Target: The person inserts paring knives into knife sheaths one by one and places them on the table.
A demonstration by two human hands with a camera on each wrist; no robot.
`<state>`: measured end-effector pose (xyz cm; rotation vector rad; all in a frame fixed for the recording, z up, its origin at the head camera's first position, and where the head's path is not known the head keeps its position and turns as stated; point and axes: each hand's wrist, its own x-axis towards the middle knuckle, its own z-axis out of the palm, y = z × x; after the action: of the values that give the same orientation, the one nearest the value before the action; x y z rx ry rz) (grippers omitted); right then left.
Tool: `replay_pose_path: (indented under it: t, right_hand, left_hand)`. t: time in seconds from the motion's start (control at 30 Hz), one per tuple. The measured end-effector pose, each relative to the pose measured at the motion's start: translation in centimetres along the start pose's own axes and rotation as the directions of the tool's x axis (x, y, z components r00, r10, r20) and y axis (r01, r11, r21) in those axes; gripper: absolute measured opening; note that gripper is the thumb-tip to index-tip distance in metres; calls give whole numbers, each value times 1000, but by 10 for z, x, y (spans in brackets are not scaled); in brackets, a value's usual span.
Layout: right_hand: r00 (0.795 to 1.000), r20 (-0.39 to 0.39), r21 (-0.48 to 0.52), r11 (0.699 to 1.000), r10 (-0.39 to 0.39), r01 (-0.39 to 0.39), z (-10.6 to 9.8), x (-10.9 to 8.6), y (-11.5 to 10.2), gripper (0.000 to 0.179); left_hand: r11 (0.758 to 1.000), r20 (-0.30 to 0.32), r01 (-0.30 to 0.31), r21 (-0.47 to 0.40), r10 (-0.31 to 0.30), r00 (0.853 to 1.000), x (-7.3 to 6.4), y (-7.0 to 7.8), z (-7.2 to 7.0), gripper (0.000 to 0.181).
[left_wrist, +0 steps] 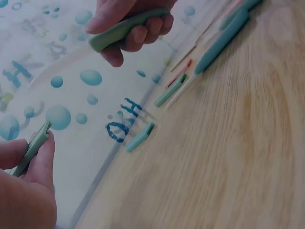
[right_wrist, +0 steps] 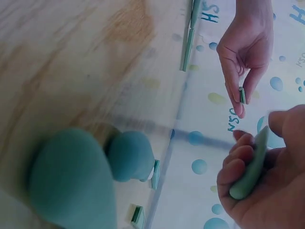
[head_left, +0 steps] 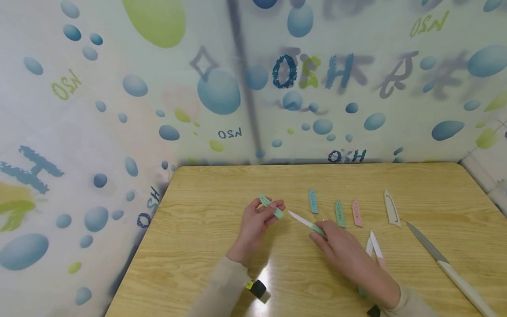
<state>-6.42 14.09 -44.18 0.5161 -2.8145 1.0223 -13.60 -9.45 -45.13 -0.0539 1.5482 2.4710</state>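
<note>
My left hand (head_left: 252,225) pinches a pale green blade cover (head_left: 279,213) between thumb and fingers, above the left-middle of the table. In the left wrist view the slit end of this blade cover (left_wrist: 46,128) points up toward the knife. My right hand (head_left: 348,251) grips a paring knife (head_left: 302,219) by its green handle (left_wrist: 126,31). Its white blade points left, with the tip a short gap from the cover. In the right wrist view, fingers curl round the handle (right_wrist: 252,169); the blade is hidden there.
Blue (head_left: 314,201), green (head_left: 340,214), pink (head_left: 357,213) and white blade covers (head_left: 391,208) lie across the wooden table (head_left: 190,246). Two white-bladed knives (head_left: 377,245) lie partly behind my right forearm. A long knife (head_left: 451,269) with a grey blade lies at the right.
</note>
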Motion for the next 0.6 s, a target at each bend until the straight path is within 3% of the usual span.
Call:
replay_pose_path:
  t: [0.2,0.6]
  right_hand:
    - [999,-35,-23,1000,-3,2,0,-2,1,11]
    - [999,-3,-71,996,50,-50,-3,-2,1,14]
  left_hand:
    - [997,-2,20,-76,-20,1000,-1,-7,6,6]
    - [983,-54,63,-174,-74,996,-1,-12,14,9]
